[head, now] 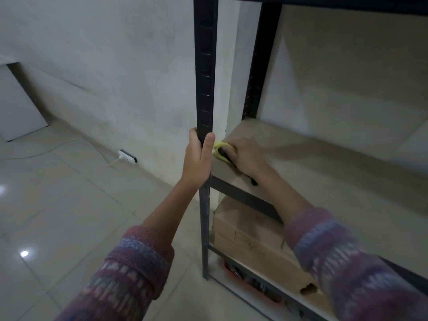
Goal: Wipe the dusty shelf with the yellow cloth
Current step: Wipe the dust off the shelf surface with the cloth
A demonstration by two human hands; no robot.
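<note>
Left hand (198,156): wrapped round the near black upright (204,89) of the shelving frame, thumb on the right face, fingers on the left.
Right hand (245,156): palm down on the yellow cloth (218,150), pressing it onto the shelf (312,163); clamped or merely flat on it, cannot tell.
Hands: apart, just beside each other, with the upright between them.
Yellow cloth: bunched at the near left corner of the shelf board, mostly hidden under the right hand, only its left edge showing.
Shelf: pale board, bare to the right and far side of the hand.
Dark item (231,161): partly under the right hand, reaching to the near edge of the board; too blurred to identify.
Sleeves (136,262): striped knit in pink and blue, pushed up both forearms.
Lower level: cardboard box (250,239) with handwriting on its side.
Floor (58,216): glossy pale tiles.
Left, by the wall: white power strip (127,156) with its cord.
</note>
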